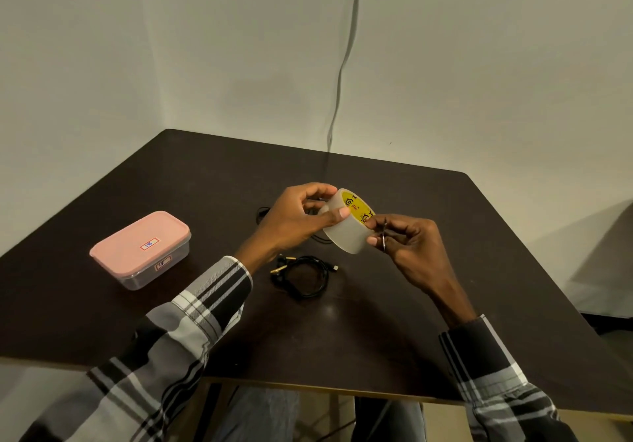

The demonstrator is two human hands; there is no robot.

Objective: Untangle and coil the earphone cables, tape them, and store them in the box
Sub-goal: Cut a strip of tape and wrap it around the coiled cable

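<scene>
My left hand (294,219) grips a roll of clear tape (347,227) with a yellow core, held above the dark table (479,253). My right hand (407,243) pinches the roll's near edge and also holds a thin metal tool (384,237), perhaps small scissors. Below the hands a coiled black earphone cable (306,278) with gold plugs lies on the table. Another black cable (262,213) lies further back, mostly hidden behind my left hand. The clear box with a pink lid (140,248) stands shut at the left.
A grey cord (342,64) hangs down the wall behind the table. The table's near edge (308,386) runs above my legs.
</scene>
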